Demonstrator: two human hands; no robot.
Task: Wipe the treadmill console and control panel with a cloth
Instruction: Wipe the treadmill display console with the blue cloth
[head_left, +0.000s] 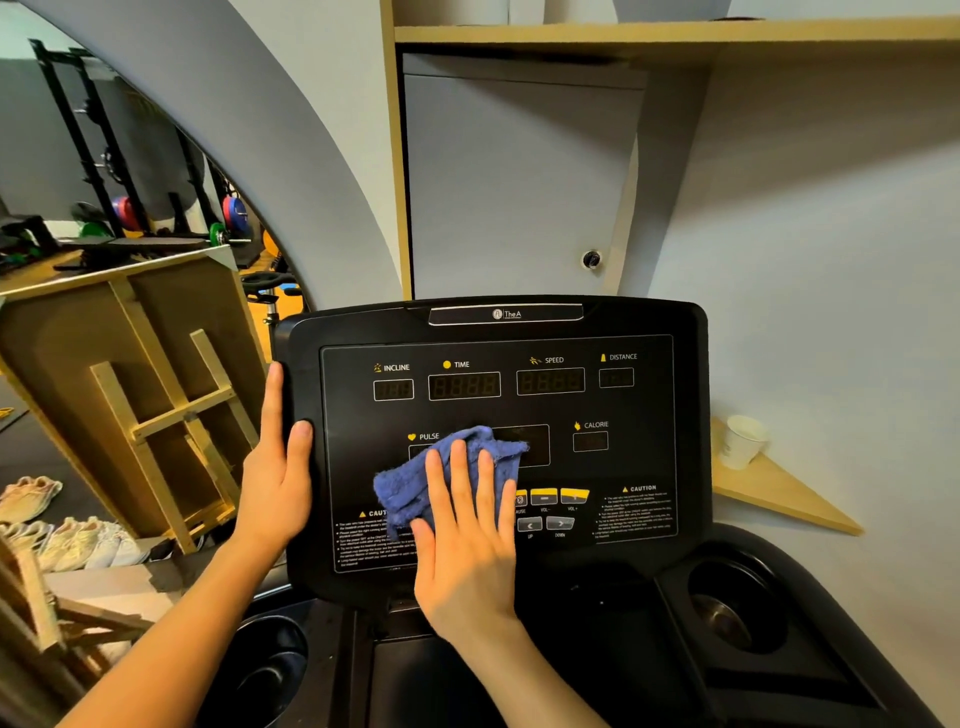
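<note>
— What colour is the cloth (415, 488)?

— Blue, a nubbly mid-blue all over, with no pattern.

— And the console (498, 441)?

— Black, with white lettering and small yellow icons beside the words. The buttons (558, 496) in the lower row are yellow; the two arrow keys (545, 525) under them are grey.

— The displays?

— Dark, outlined in thin white lines.

— Anything pale nearby?

— A white paper cup (743, 441) on a light tan wooden shelf (779, 493), against a pale grey wall (831, 260). The cup holders (727, 603) are black.

— On the far left?

— Whitish shoes (31, 496), raw tan wood (156, 395), and weight plates (231, 213) in red, blue and green.
</note>
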